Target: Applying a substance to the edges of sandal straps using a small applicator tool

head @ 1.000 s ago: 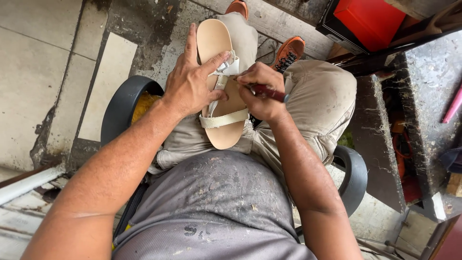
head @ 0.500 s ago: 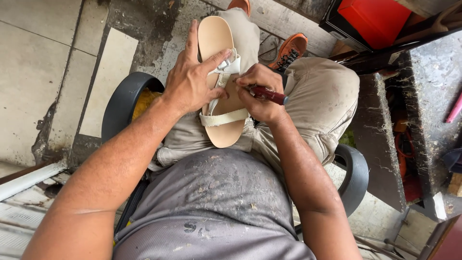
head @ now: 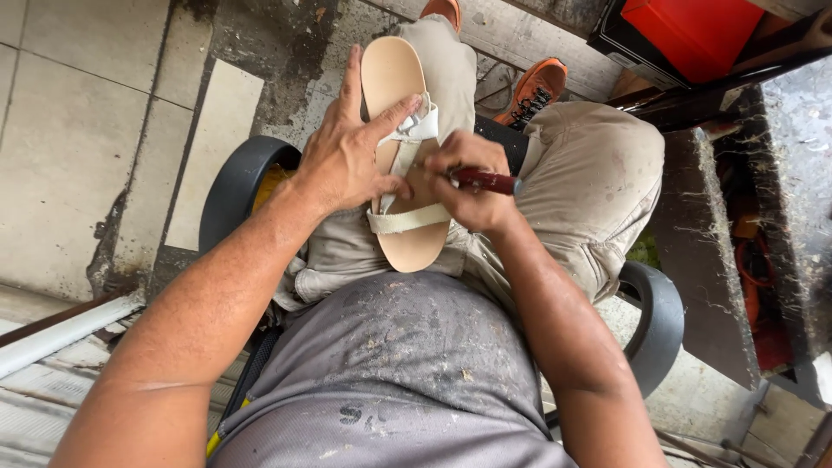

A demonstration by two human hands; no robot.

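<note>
Left hand [head: 347, 165] is lying spread over a tan sandal [head: 400, 156] at upper centre of frame, thumb pressing the white straps [head: 407, 147]. Right hand [head: 468, 186] is gripping a dark red-handled tool [head: 487, 181], tip hidden at the straps. Sandal is resting on the left thigh of beige trousers [head: 589, 182]. Person is sitting in a black chair [head: 234, 186]; orange shoes [head: 537, 87] are showing at top, red box [head: 693, 30] upper right.

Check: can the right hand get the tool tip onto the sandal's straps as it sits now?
Probably yes. The right hand holds the red-handled tool right at the straps, and the left hand pins the sandal without covering them.
</note>
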